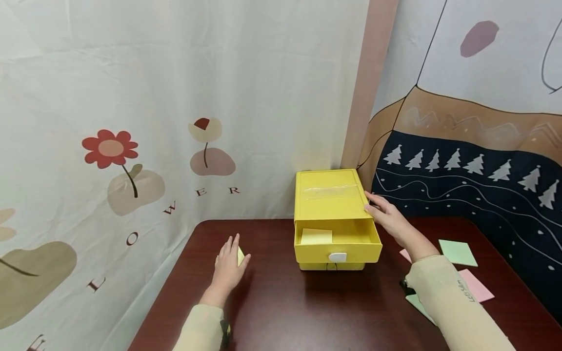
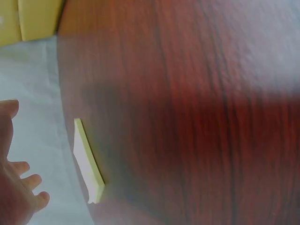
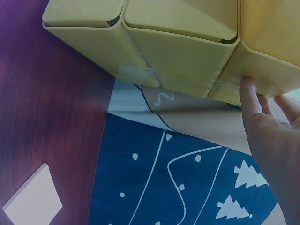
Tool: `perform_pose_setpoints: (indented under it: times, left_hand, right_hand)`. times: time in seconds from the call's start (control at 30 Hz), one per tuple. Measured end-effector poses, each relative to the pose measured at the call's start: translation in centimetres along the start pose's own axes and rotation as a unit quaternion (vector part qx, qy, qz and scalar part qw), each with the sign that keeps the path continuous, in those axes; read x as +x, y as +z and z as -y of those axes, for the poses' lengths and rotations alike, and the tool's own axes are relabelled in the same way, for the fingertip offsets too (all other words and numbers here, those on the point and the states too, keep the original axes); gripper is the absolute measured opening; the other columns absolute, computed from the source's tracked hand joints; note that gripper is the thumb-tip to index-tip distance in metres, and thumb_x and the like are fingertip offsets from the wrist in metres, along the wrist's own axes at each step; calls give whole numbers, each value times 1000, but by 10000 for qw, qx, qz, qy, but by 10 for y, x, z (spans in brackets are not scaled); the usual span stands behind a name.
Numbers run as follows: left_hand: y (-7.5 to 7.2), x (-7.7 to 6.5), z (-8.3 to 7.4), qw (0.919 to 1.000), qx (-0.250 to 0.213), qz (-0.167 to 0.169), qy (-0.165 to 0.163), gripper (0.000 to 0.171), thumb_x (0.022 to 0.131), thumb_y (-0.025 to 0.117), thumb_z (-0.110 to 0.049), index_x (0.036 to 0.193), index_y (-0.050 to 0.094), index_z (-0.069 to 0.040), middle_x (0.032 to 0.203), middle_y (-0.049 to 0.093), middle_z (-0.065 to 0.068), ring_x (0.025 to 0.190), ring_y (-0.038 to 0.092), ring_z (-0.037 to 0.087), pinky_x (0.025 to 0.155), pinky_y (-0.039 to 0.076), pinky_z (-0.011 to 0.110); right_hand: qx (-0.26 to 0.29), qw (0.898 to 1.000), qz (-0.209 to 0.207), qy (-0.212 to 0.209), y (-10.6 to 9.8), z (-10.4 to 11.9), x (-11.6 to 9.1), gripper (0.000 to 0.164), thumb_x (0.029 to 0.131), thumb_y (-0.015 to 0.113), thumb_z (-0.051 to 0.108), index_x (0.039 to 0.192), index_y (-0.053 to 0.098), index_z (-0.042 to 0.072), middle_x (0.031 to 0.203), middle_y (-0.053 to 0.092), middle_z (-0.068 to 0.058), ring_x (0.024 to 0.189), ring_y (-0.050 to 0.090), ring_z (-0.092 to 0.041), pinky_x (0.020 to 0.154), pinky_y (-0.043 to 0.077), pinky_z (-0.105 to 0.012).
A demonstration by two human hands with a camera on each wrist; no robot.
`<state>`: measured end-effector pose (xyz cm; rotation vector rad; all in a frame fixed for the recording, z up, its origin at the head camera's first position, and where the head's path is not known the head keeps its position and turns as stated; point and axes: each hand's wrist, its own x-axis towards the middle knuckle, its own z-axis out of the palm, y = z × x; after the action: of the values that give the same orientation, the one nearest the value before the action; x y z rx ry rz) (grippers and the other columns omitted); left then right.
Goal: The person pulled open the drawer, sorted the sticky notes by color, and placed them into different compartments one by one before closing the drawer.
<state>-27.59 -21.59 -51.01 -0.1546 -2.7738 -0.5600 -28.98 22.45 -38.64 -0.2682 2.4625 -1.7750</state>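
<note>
A yellow drawer box (image 1: 331,195) stands at the back of the table, its upper drawer (image 1: 313,253) pulled out by the white knob side. Inside that drawer leans a pale yellow sticky note pad (image 1: 317,236). My right hand (image 1: 388,219) rests its fingertips against the box's upper right side, seen also in the right wrist view with the fingers (image 3: 251,96) on the yellow wall. To the left, my left hand (image 1: 228,265) hovers with extended fingers beside another yellow sticky note pad (image 2: 88,161). That pad lies on the table, apart from the fingers in the left wrist view.
On the right of the dark wooden table (image 1: 281,302) lie green pads (image 1: 457,252) and pink pads (image 1: 476,285), partly covered by my right sleeve. A printed curtain (image 1: 263,97) hangs close behind the table. Clear tape (image 1: 329,192) crosses the box top.
</note>
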Motion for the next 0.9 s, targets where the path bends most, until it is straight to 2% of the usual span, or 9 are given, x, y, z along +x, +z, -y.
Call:
perform_pose_setpoints:
  times: [0.1,0.3,0.57,0.73,0.9]
  left_hand:
    - [1,0,5,9998,-26,113,-182,69,85,55,-36,140,23,-10,139,25,19,123,25,38,89,25,62]
    - [4,0,13,9958,-144,491,-764,71,84,55,-36,140,21,-7,138,24,23,123,23,41,88,25,63]
    - [7,-2,25,9891,-118,622,-1332,72,83,55,-36,137,23,-1,135,25,27,120,23,44,85,27,63]
    - [6,-2,31,9860,-87,716,-1503,73,83,54,-36,136,23,3,135,25,28,120,23,45,84,28,63]
    - [4,-3,33,9852,65,881,-1466,75,83,54,-38,134,24,8,134,24,30,119,24,46,84,28,63]
  right_hand:
    - [-18,10000,-15,-14,0,1,0,61,90,46,36,141,18,17,145,5,-13,122,27,-34,96,26,-51]
    - [-74,9999,-21,-99,0,-1,-1,64,88,46,42,141,19,21,145,7,-10,122,29,-32,96,28,-51]
    - [-106,9999,-45,-115,1,-2,-1,65,88,46,44,141,19,19,145,7,-11,121,29,-33,96,28,-51]
    - [-51,10000,-31,-64,1,3,-4,64,89,46,41,141,18,19,145,6,-12,121,29,-33,96,26,-51]
    - [56,10000,26,-78,3,10,-8,62,90,45,36,142,17,16,145,5,-13,121,29,-35,96,26,-51]
